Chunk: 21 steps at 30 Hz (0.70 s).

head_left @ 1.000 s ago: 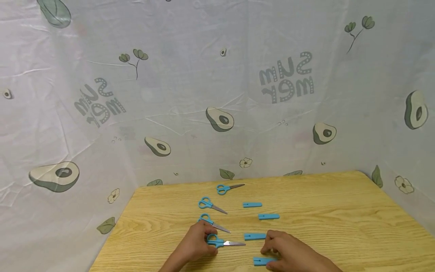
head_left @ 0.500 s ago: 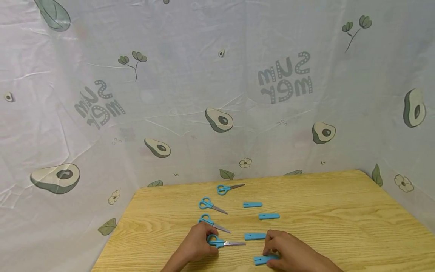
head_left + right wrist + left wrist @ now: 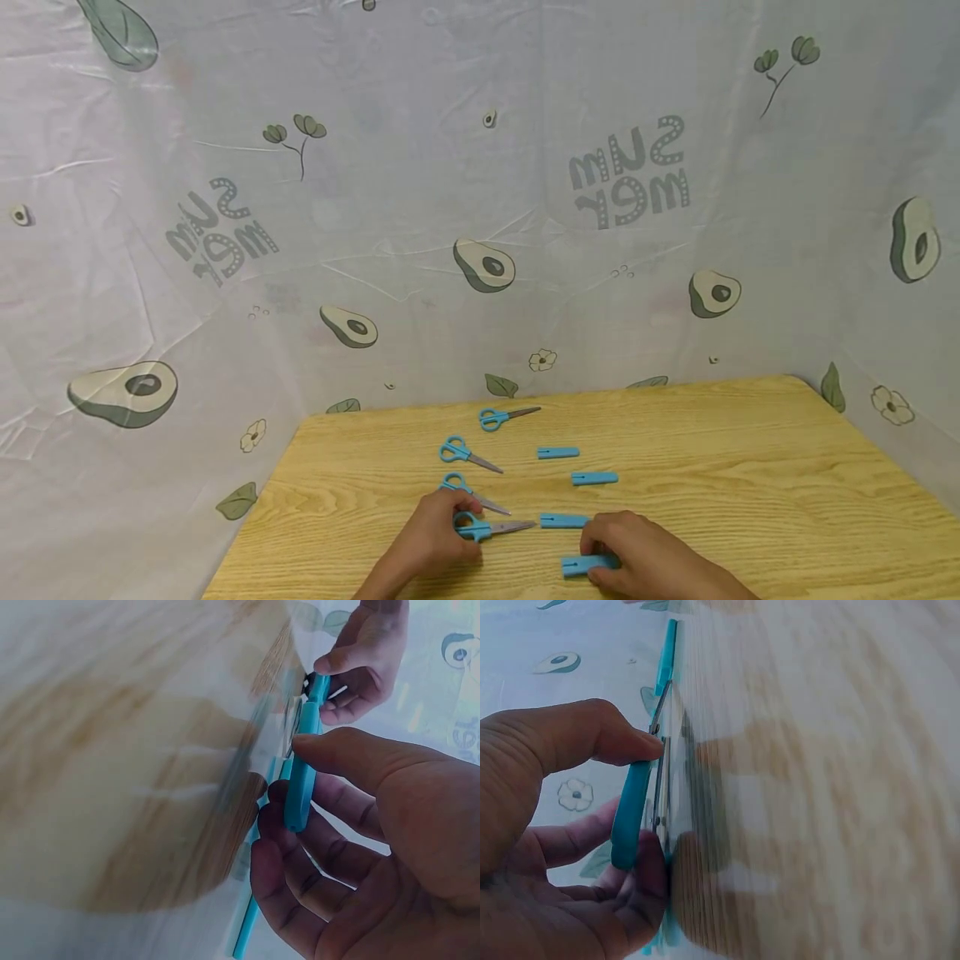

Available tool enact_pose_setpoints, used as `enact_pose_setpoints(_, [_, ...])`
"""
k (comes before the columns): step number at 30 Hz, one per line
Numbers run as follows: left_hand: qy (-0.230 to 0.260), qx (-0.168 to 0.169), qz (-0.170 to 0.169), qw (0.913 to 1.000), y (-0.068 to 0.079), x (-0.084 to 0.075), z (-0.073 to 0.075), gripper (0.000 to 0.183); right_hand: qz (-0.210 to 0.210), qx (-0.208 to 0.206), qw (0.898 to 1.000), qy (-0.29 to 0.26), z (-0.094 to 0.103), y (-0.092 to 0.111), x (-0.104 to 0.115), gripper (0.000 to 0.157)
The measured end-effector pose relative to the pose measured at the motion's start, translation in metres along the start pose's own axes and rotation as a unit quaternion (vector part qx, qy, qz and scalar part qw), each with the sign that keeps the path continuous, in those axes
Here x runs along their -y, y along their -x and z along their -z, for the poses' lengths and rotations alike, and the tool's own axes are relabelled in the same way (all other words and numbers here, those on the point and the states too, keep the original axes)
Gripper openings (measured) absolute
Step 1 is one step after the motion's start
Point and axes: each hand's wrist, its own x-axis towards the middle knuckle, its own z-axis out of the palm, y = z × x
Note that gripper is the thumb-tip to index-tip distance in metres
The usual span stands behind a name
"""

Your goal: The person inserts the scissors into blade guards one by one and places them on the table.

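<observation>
My left hand (image 3: 433, 535) pinches the blue handles of a pair of scissors (image 3: 512, 527) between thumb and fingers, its blades pointing right. In the left wrist view those scissors (image 3: 632, 814) are tilted a little off the wood. On the right, my other hand (image 3: 647, 554) grips a blue scissors cover (image 3: 576, 567) by its far end, slotted mouth facing left toward the blades. The right wrist view shows this cover (image 3: 301, 780) raised slightly between thumb and fingertips. Blade tips and cover mouth are apart.
Behind the left hand lie three more scissors, the nearest (image 3: 491, 503), a middle pair (image 3: 483, 462) and the farthest (image 3: 522, 412). Three loose blue covers lie on the right: one (image 3: 561, 521) by the right hand, another (image 3: 595, 478), and a far one (image 3: 558, 452). A printed curtain (image 3: 420, 208) hangs behind the table (image 3: 712, 433).
The scissors in my left hand have risen slightly, their blades now angled a little upward. My right hand has lifted its cover slightly. The other scissors and covers stay put.
</observation>
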Motion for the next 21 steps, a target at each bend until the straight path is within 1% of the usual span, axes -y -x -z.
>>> enact_pose_setpoints(5, [0.019, -0.002, 0.001, 0.9998, -0.0004, 0.0046, 0.0021, 0.043, 0.010, -0.004, 1.000, -0.006, 0.0000, -0.0002, -0.0011, 0.004])
enact_pose_setpoints(14, [0.065, 0.007, 0.019, 0.9977, 0.0011, 0.0038, 0.0047, 0.043, -0.001, 0.000, 1.000, -0.001, -0.0001, -0.0023, -0.0022, 0.005])
enact_pose_setpoints(21, [0.074, 0.009, 0.021, 0.9970, 0.0016, 0.0036, 0.0053, 0.043, 0.000, -0.004, 1.000, 0.004, -0.0007, -0.0018, -0.0016, 0.006])
